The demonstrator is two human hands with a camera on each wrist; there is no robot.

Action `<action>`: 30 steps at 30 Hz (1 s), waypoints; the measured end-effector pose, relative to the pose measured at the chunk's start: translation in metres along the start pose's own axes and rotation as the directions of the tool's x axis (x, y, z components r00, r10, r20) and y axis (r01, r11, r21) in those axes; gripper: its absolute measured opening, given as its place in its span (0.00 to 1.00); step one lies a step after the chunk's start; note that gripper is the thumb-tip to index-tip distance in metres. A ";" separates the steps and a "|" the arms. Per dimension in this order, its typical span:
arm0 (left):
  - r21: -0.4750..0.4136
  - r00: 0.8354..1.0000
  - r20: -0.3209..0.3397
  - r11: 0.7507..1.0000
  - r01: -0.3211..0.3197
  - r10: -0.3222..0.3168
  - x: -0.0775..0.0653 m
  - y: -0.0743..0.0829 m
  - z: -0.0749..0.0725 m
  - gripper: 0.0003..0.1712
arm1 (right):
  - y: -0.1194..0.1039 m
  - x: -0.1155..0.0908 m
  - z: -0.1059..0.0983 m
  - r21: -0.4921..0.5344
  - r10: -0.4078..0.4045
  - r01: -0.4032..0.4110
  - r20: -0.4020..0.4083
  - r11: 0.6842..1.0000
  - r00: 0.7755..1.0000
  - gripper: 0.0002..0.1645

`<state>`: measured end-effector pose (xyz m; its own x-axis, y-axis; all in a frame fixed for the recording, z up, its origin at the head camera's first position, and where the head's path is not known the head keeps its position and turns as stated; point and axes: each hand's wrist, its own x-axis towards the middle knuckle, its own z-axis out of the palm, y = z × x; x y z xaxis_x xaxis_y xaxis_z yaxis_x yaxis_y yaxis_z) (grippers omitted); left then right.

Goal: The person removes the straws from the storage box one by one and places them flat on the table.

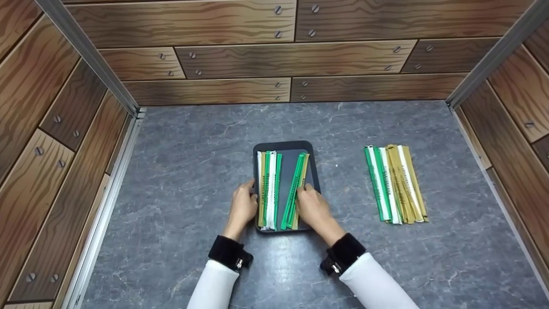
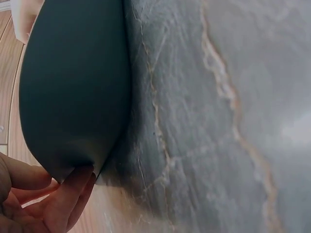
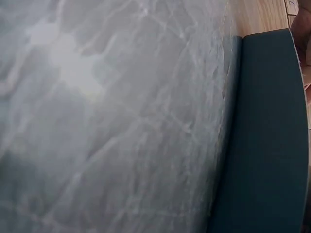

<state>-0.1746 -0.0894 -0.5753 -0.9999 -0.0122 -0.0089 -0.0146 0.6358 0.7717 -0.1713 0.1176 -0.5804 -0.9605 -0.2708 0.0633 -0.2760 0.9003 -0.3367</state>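
A dark tray lies in the middle of the table. Along its left side is a row of slim white, gold and green stick packets. My left hand grips the tray's left side; in the left wrist view its fingers pinch the tray wall near a corner. Inside the tray's right half, my right hand holds a few green and gold stick packets, slightly slanted. From the right wrist, the tray wall hides most of that hand and the packets.
To the right of the tray, a fanned group of green, white and gold stick packets lies on the grey marbled table. Wood-patterned panels enclose the table at the back and both sides.
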 end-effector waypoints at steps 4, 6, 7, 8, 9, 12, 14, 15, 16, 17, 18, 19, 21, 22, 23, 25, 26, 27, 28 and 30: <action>-0.002 1.000 0.007 1.000 0.003 -0.003 -0.001 0.000 -0.001 0.28 | 0.000 0.002 0.003 -0.019 -0.005 0.004 -0.013 1.000 1.000 0.13; -0.010 1.000 0.011 1.000 0.008 -0.008 -0.001 0.001 -0.001 0.28 | 0.000 0.002 0.003 -0.034 -0.001 0.000 -0.016 0.999 1.000 0.13; -0.013 1.000 0.014 1.000 0.011 -0.011 -0.001 0.001 -0.001 0.28 | -0.001 0.002 0.003 -0.040 0.003 -0.004 -0.019 0.999 1.000 0.14; -0.017 1.000 0.017 1.000 0.014 -0.014 -0.001 0.001 -0.001 0.27 | -0.001 0.002 0.004 -0.043 0.008 -0.009 -0.022 0.999 1.000 0.14; -0.021 1.000 0.018 1.000 0.017 -0.017 -0.001 0.001 -0.001 0.27 | -0.001 0.002 0.004 -0.041 0.013 -0.014 -0.026 0.999 1.000 0.15; -0.023 1.000 0.020 1.000 0.018 -0.017 -0.001 0.001 -0.001 0.27 | -0.001 0.001 0.004 -0.017 0.031 -0.031 -0.030 0.999 0.999 0.17; -0.023 1.000 0.018 1.000 0.013 -0.012 -0.001 0.001 -0.001 0.27 | -0.002 0.000 0.004 0.014 0.046 -0.045 -0.026 0.999 0.999 0.19; -0.023 1.000 0.016 1.000 0.012 -0.011 0.000 0.001 -0.001 0.27 | -0.002 0.000 0.003 0.033 0.056 -0.056 -0.021 0.998 0.998 0.20; -0.023 1.000 0.015 1.000 0.012 -0.011 0.000 0.001 -0.001 0.27 | -0.002 0.000 0.002 0.053 0.068 -0.067 -0.015 0.996 0.998 0.21; -0.025 1.000 0.015 1.000 0.012 -0.012 0.000 0.001 -0.001 0.27 | -0.002 0.000 0.001 0.077 0.081 -0.080 -0.009 0.994 0.997 0.23; -0.026 1.000 0.014 1.000 0.014 -0.013 0.000 0.001 -0.001 0.28 | -0.002 0.000 0.000 0.100 0.095 -0.093 -0.009 0.991 0.995 0.24; -0.029 1.000 0.014 0.999 0.019 -0.019 0.000 0.001 -0.001 0.28 | -0.002 0.000 -0.001 0.129 0.107 -0.105 -0.010 0.986 0.994 0.26; -0.032 0.999 0.015 0.999 0.031 -0.031 0.000 0.001 -0.001 0.28 | -0.002 0.000 -0.004 0.172 0.121 -0.114 -0.028 0.978 0.992 0.28; -0.032 0.999 0.015 0.999 0.034 -0.034 0.000 0.001 -0.001 0.28 | -0.002 -0.001 -0.006 0.195 0.119 -0.109 -0.041 0.975 0.992 0.29; -0.033 0.999 0.015 0.999 0.034 -0.034 0.000 0.001 -0.001 0.28 | -0.002 -0.001 -0.009 0.218 0.115 -0.101 -0.057 0.971 0.992 0.30; -0.029 0.999 0.013 0.999 0.032 -0.032 0.000 0.001 -0.001 0.28 | -0.001 -0.002 -0.015 0.256 0.104 -0.079 -0.087 0.963 0.991 0.30; -0.026 1.000 0.012 0.999 0.029 -0.028 -0.001 0.001 -0.001 0.28 | 0.000 -0.003 -0.019 0.267 0.100 -0.070 -0.099 0.961 0.990 0.30; -0.023 1.000 0.011 0.999 0.024 -0.024 -0.001 0.001 -0.002 0.28 | 0.001 -0.004 -0.023 0.281 0.096 -0.061 -0.112 0.958 0.989 0.30; -0.023 1.000 0.011 0.999 0.022 -0.022 -0.001 0.000 -0.002 0.28 | 0.003 -0.005 -0.027 0.298 0.091 -0.050 -0.127 0.953 0.988 0.30; -0.021 1.000 0.011 1.000 0.020 -0.020 -0.001 0.000 -0.002 0.28 | 0.008 -0.007 -0.036 0.312 0.085 -0.031 -0.162 0.949 0.983 0.29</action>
<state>-0.1737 -0.0906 -0.5738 -0.9994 -0.0164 -0.0310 -0.0345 0.6187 0.7849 -0.1676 0.1394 -0.5499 -0.9734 -0.1344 0.1857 -0.2218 0.7566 -0.6151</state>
